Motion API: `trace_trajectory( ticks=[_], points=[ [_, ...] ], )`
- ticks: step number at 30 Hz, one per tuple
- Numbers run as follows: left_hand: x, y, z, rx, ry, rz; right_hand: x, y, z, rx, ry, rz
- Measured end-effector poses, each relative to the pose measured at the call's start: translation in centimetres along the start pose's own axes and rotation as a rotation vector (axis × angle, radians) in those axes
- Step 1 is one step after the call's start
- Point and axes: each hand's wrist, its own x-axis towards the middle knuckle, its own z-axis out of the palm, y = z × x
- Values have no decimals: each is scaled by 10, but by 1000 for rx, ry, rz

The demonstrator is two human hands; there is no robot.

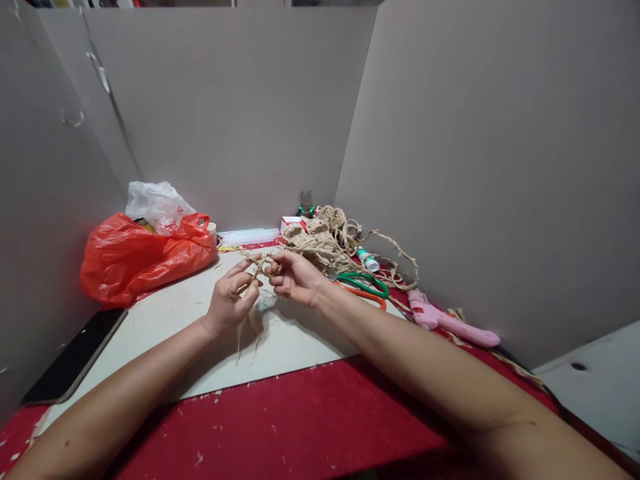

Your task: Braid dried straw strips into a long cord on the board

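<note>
My left hand (231, 298) and my right hand (295, 275) meet above a white board (165, 320), both pinching strands of jute twine (256, 268). Loose ends of the twine hang down below my left hand toward the board. Behind my right hand lies a tangled pile of jute twine (325, 240), and a strand seems to lead from it to my fingers. A small bluish object under my hands is too hidden to name.
A red plastic bag (145, 257) with a white plastic bag (155, 203) behind it sits at the left. Green-handled scissors (365, 283), orange-handled scissors (367, 297), a pink glue gun (450, 323) and a small bottle (367, 260) lie at the right. A dark phone (75, 360) lies far left. Grey panels surround the red table (300, 427).
</note>
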Motion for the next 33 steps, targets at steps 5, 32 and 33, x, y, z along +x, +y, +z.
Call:
trace_trajectory(
  ticks=[5,32,33],
  points=[
    [-7,-16,2,113,-191,225,-2,7,0,93,105,47],
    [-13,-36,10,142,-440,123,15,29,-25,-932,-79,-463],
    [-12,-36,9,118,-432,102,16,30,-24,-938,-73,-503]
  ],
)
